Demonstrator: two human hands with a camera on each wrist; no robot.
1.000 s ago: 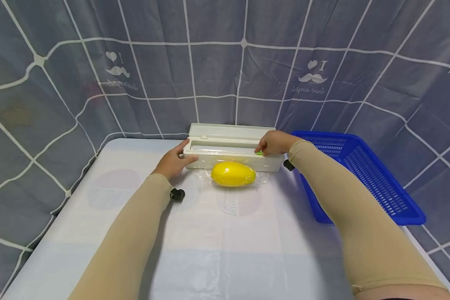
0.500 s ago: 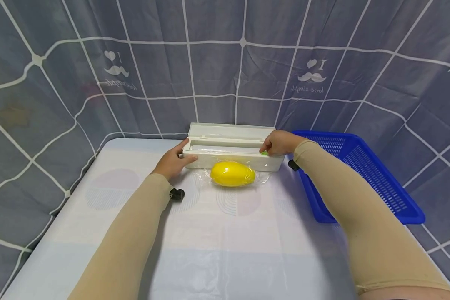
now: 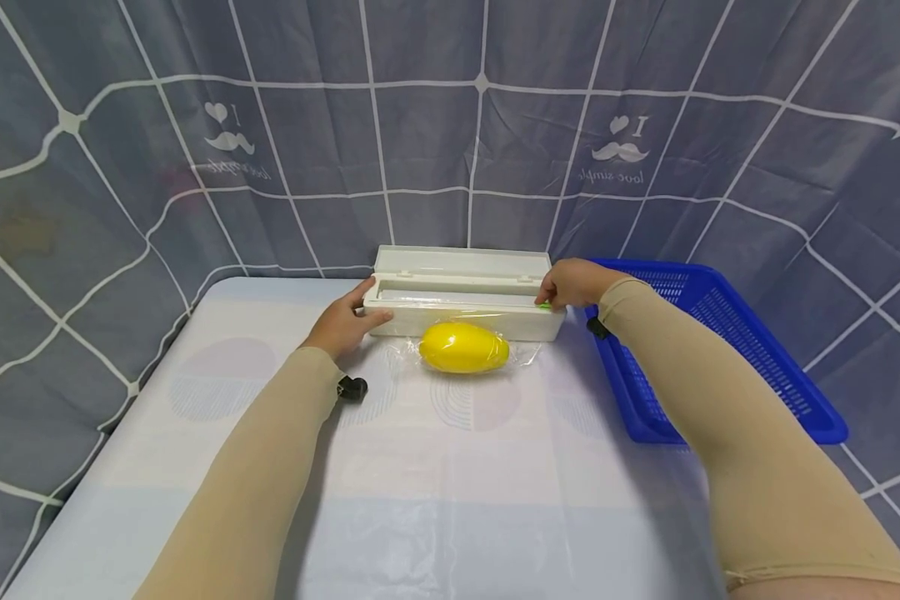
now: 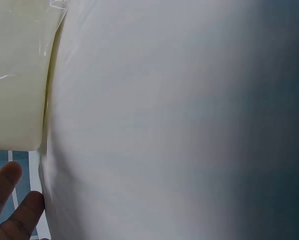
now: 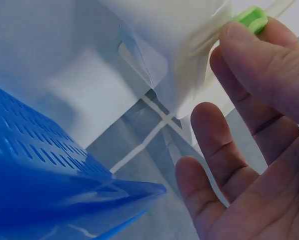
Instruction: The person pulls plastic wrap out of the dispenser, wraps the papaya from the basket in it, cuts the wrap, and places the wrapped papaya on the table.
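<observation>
A white cling film dispenser lies at the table's far side with its lid tipped back. My left hand holds its left end, thumb on the front face; in the left wrist view two fingers show beyond the dispenser's end. At the front rim's right end, my right hand pinches a small green slide cutter between thumb and forefinger, its other fingers loosely bent. A smooth yellow oblong, fruit-shaped object lies against the dispenser's front, with clear film around it.
A blue plastic basket stands on the right, partly beneath the right forearm. The table has a pale patterned cover. A grey curtain with white grid lines hangs behind and at both sides.
My right hand has slid the green cutter rightward along the dispenser's rim to its right end. The left hand and the yellow object stay in place.
</observation>
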